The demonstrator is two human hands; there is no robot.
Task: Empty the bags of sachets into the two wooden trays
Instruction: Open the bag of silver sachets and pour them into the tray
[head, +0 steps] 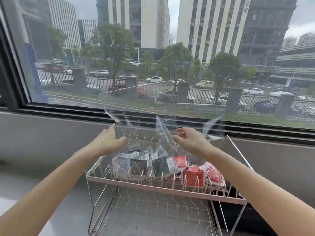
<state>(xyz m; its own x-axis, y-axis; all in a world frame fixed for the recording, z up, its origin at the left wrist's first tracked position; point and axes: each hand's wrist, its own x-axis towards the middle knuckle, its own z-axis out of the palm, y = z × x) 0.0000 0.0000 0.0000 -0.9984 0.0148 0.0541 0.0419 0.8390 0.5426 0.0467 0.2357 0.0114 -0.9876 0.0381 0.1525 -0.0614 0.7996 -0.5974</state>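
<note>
A large clear plastic bag [163, 106] stands open above a white wire rack [163, 189], its top reaching up in front of the window. My left hand [110, 142] grips the bag's left side. My right hand [189, 140] pinches a fold of its plastic near the middle. Inside the bag's bottom, on the rack's upper shelf, lie dark and white sachets [144, 163] at the left and red sachets [196, 174] at the right. No wooden tray is in view.
The rack has a lower wire shelf [153, 206] and stands on a grey counter [51, 193] under a wide window [153, 48]. A grey sill wall [42, 132] runs behind it. A dark gap [252, 217] lies to the rack's right.
</note>
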